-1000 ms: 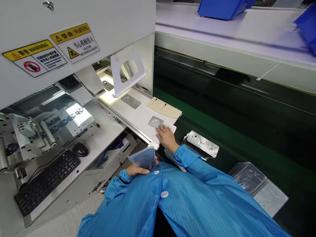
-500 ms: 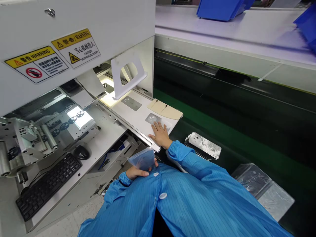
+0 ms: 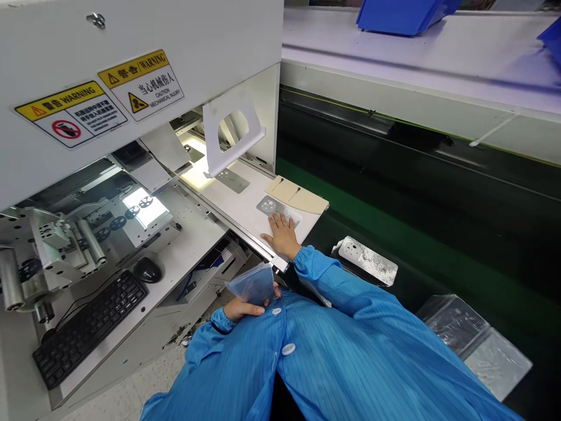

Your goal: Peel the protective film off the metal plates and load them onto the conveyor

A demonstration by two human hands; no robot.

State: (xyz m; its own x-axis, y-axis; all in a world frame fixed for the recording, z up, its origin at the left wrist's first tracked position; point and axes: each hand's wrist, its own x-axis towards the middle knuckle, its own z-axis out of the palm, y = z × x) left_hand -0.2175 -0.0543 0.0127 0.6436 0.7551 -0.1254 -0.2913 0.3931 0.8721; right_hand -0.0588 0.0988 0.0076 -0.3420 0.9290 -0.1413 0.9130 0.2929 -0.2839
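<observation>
My right hand (image 3: 284, 235) lies flat with its fingers spread on a grey phone back panel (image 3: 266, 204) with round camera holes. That panel rests on the white feed belt (image 3: 252, 202) of the machine, its lower part under my fingers. Farther in, a second grey panel (image 3: 234, 180) lies partly hidden behind a white bracket (image 3: 213, 137). Close to my waist, my left hand (image 3: 242, 308) is closed on a bluish translucent plastic pouch or stack of film (image 3: 254, 283); which of the two I cannot tell.
A cream plate (image 3: 298, 195) borders the belt. On the dark green conveyor to the right lie a stack of phone panels (image 3: 368, 260) and clear plastic bags (image 3: 460, 327). A keyboard (image 3: 90, 327) and mouse (image 3: 148, 270) sit left. Blue bins (image 3: 403, 16) stand on the shelf.
Both panels have shifted inward along the belt, and the farther one is now partly behind the bracket. My right hand has moved slightly with the nearer panel. My left hand stays put.
</observation>
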